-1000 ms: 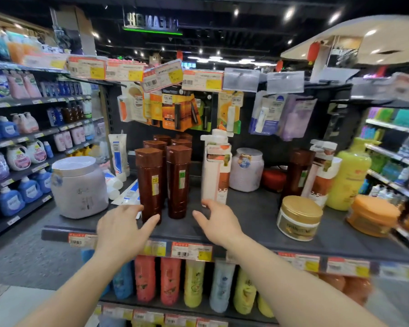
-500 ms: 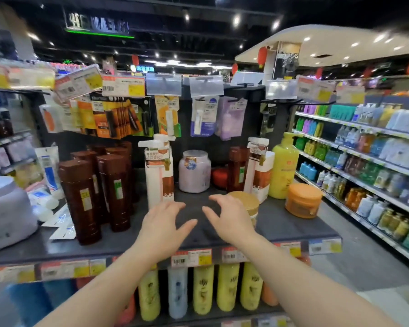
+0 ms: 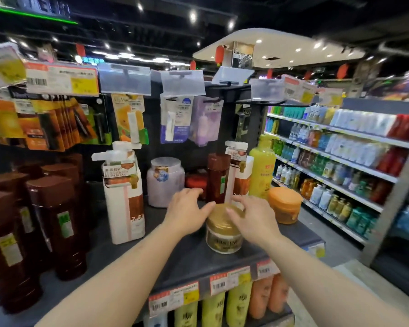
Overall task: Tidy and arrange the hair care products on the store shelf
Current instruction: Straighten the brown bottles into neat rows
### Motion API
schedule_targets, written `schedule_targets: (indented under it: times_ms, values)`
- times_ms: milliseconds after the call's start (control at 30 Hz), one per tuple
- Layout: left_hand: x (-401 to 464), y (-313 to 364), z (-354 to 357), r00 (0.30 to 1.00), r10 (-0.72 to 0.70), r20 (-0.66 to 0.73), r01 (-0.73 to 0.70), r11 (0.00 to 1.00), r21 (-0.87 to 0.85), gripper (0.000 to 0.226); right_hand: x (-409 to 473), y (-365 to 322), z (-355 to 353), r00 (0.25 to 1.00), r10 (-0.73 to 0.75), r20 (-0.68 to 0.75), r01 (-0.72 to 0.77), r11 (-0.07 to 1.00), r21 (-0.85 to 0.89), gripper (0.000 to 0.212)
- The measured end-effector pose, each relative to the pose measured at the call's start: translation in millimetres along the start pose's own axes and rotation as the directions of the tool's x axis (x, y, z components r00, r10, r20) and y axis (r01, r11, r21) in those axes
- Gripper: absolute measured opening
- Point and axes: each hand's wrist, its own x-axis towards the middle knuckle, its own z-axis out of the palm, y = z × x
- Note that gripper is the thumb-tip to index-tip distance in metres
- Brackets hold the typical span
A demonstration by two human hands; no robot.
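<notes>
OK, we have both hands at the gold jar [image 3: 223,230], frame centre. The left hand [image 3: 187,212] has its fingers spread and nearly straight, thumb tip at the lid's left rim; the right hand [image 3: 254,219] is the same, fingers spread over the lid's right side, holding nothing. We can't tell whether either actually touches. The jar is short and round, with a glossy gold lid, a clear wall and a dark label band, and stands upright on the matte dark shelf [image 3: 187,258] near its front edge.

Right of it is an orange tub [image 3: 284,204], squat, with a domed lid. Behind that stands a yellow bottle [image 3: 262,171], smooth with rounded shoulders. Centre back is a pale lilac jar [image 3: 165,182], a frosted cylinder. Left of centre is a white pump pack [image 3: 124,197], boxy, with a card sleeve. At lower left are brown bottles [image 3: 57,227], tall, square-capped and glossy. Blister cards [image 3: 130,121] hang on pegs at upper centre. Price tags [image 3: 229,280] run along the shelf lip at the bottom.
</notes>
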Motion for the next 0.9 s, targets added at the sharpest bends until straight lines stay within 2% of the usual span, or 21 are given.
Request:
schedule_targets:
  times_ms: [100,233,467,667,833,900]
  values:
    - [28.7,8.0,6.5,0.999,-0.033,-0.005,0.033,0.996,-0.085,0.067,10.0,2.5,3.1,0.999,0.048,0.002,-0.048,0.999,-0.002,0.050]
    - [55.1,14.2,17.6,0.997,-0.045,0.058,0.058,0.965,-0.256,0.073,18.6,4.5,5.0,0.998,0.060,-0.013,-0.060,0.998,-0.011,0.050]
    - [59.0,8.7,25.1,0.998,-0.030,0.047,0.041,0.962,-0.270,0.058,24.4,3.9,13.1,0.997,0.067,0.042,-0.068,0.998,0.011,0.056]
    - [35.6,-11.3,4.2,0.997,-0.081,-0.009,0.078,0.973,-0.216,0.056,35.4,-23.7,19.6,0.990,-0.064,0.127,0.052,0.994,0.096,0.066]
    - [-5.3,-22.1,-19.4,0.989,-0.145,-0.040,0.134,0.972,-0.193,0.063,31.2,-53.0,22.7,0.952,-0.217,0.215,0.183,0.969,0.167,0.076]
    - [-24.8,-21.9,-30.7,0.984,-0.176,-0.040,0.166,0.967,-0.193,0.067,26.7,-63.6,24.0,0.927,-0.290,0.236,0.244,0.948,0.206,0.072]
